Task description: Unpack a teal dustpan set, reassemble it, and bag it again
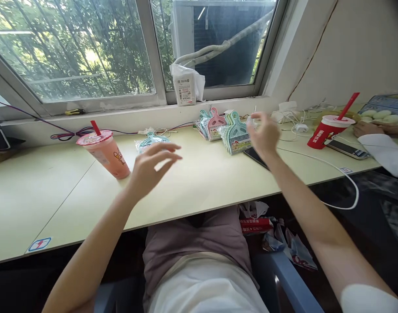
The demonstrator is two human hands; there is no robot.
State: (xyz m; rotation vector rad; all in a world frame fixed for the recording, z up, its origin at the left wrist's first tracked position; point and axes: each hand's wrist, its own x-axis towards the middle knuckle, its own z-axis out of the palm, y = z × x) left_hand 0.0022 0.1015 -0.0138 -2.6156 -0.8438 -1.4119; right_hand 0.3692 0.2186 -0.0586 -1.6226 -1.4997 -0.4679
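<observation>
My left hand [153, 167] hovers over the near middle of the table, its fingers bent but apart with nothing between them. Behind it, partly hidden by the fingers, lies a plastic-wrapped teal mini dustpan-and-brush set [152, 140]. Above the table on the right is my right hand [266, 134], slightly blurred, with index finger and thumb a little apart and no object visible in it. Just left of that hand stands a stack of wrapped green and teal mini dustpan-and-brush sets [237, 135]. Beside this stack are pink and teal sets [215, 124]. A black phone [255, 157] lies below my right hand.
A pink drink cup [107, 154] stands on the left, and a red cup [329, 130] on the right near another phone [349, 149]. A white cable [336, 165] loops over the table edge. Another person's hand [368, 129] rests at far right. A small box [185, 89] sits on the windowsill.
</observation>
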